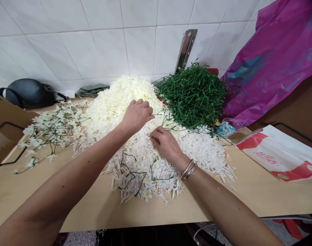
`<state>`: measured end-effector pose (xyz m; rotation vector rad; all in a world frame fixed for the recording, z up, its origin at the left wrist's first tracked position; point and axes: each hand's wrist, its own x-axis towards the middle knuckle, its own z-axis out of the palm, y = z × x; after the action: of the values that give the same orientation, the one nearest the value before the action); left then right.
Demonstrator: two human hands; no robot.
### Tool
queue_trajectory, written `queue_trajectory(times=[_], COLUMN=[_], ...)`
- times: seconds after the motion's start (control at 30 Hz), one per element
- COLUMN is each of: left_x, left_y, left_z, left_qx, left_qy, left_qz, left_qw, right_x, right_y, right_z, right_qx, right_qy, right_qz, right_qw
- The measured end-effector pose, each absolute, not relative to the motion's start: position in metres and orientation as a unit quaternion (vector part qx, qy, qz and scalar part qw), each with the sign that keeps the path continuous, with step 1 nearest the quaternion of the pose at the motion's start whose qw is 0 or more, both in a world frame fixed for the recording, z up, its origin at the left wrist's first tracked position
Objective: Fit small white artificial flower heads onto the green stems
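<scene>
Creamy-white artificial blossoms (pixel 125 90) rise in a heap on the wooden table (pixel 248 194), and in the head view both bare hands are busy over it. At its middle, the left hand (pixel 137 114) has its fingers bent together, pinching a thin green stem (pixel 158 114). Just nearer the table's front edge, the right hand (pixel 167 143) curls low against the flowers; I cannot tell whether its fingertips grip anything. Two metal bangles (pixel 190 169) circle that wrist.

Loose white strands (pixel 204 145) spread beneath and in front of the heap, with several flower sprigs (pixel 137 172) lying on them. Crowding the heap from the right is a big tangle of green stems (pixel 194 95), some trailing over the white pieces. More flowered sprigs (pixel 55 126) are strewn on the left, near a cardboard box (pixel 9 119).

Behind these sit a black bag (pixel 31 92) and a crumpled dark cloth (pixel 91 90); a slotted metal strip (pixel 187 49) leans on the tiled wall (pixel 104 51). Purple plastic sheeting (pixel 273 61) closes off the right side, hanging down towards a clear cup (pixel 236 125) and a white-and-red printed carton (pixel 286 153).
</scene>
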<state>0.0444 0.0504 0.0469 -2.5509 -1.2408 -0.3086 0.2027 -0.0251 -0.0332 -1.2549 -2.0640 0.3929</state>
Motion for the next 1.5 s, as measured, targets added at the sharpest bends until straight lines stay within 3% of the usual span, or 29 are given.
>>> queue_trajectory(times=[0.1, 0.33, 0.57, 0.77, 0.9, 1.17, 1.33, 1.4, 1.5], left_x=[0.029, -0.007, -0.035, -0.024, 0.003, 0.031, 0.024, 0.018, 0.013], left_y=[0.035, -0.007, -0.035, 0.009, 0.043, 0.062, 0.055, 0.051, 0.046], left_z=[0.055, 0.043, 0.023, 0.015, 0.011, 0.016, 0.029, 0.038, 0.057], left_qx=[-0.874, -0.804, -0.836, -0.881, -0.907, -0.895, -0.868, -0.815, -0.681], left_qy=[-0.45, -0.535, -0.461, -0.394, -0.339, -0.4, -0.418, -0.448, -0.461], left_qz=[-0.134, -0.252, -0.179, -0.217, -0.204, -0.16, -0.245, -0.324, -0.435], left_qw=[0.125, -0.062, -0.237, -0.146, -0.144, -0.119, -0.104, -0.173, -0.367], right_x=[0.203, 0.203, 0.205, 0.206, 0.206, 0.205, 0.199, 0.199, 0.204], right_y=[-0.026, -0.022, -0.019, -0.021, -0.022, -0.026, -0.033, -0.035, -0.034], right_z=[-0.032, -0.034, -0.036, -0.033, -0.031, -0.027, -0.019, -0.011, 0.015], right_qx=[-0.492, -0.491, -0.496, -0.492, -0.477, -0.436, -0.435, -0.434, -0.438], right_qy=[-0.763, -0.694, -0.639, -0.638, -0.669, -0.714, -0.687, -0.67, -0.644], right_qz=[0.169, 0.201, 0.209, 0.172, 0.128, 0.1, 0.095, 0.133, 0.241], right_qw=[0.383, 0.488, 0.549, 0.567, 0.556, 0.539, 0.575, 0.587, 0.579])
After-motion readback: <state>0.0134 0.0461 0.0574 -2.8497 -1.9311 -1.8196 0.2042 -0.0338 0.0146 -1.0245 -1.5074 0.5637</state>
